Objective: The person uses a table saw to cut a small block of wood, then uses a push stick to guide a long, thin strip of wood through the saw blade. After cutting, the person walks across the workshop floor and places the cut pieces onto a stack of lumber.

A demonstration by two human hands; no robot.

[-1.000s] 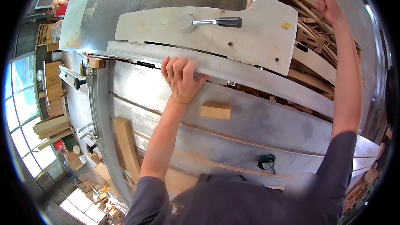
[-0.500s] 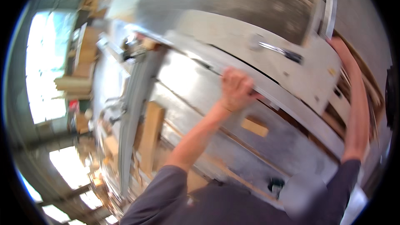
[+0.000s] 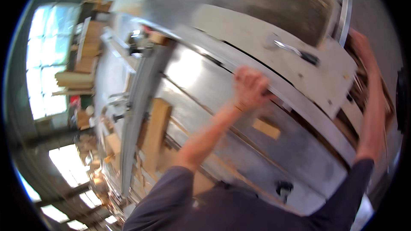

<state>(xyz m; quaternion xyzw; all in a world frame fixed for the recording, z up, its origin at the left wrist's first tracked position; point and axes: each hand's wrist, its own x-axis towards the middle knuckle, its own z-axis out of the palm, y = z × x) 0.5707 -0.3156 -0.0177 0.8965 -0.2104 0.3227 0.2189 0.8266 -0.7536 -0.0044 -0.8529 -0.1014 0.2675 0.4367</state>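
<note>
Metal rail (image 3: 296,103), left fingers (image 3: 249,77) curled over it

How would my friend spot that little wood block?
Find the big grey metal table, then the left hand at the long metal rail. Below that hand in the picture lies the wood block, much shorter than the wooden plank farther left.

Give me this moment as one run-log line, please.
left hand: curled at metal strip | right hand: by metal rail, grip unclear | wood block: on grey table
</note>
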